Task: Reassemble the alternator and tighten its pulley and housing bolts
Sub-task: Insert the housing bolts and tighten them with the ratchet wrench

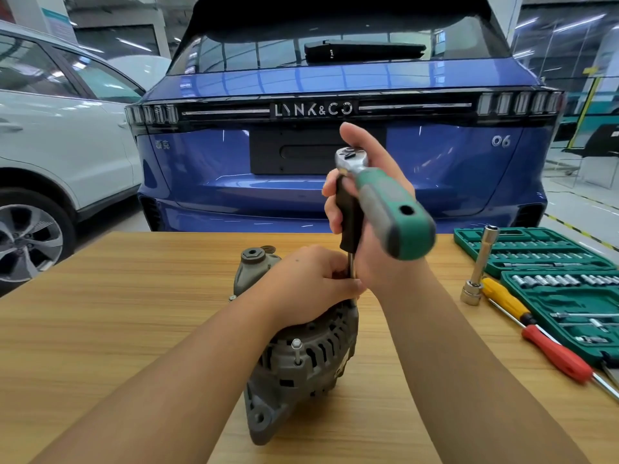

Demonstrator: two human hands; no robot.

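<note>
Sockets in green case [549,289], right hand [375,229] gripping ratchet [382,202], left hand [311,283] clasping alternator [301,363]

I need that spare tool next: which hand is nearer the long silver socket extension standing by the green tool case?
Right. The right hand grips the ratchet just left of the silver socket extension; the left hand holds the alternator farther left.

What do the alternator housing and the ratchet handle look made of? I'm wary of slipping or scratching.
Alternator housing: apparently cast metal, dull grey and matte, with slotted vents. Ratchet handle: probably plastic or rubber, green and grey; its head looks like polished chrome steel.
</note>
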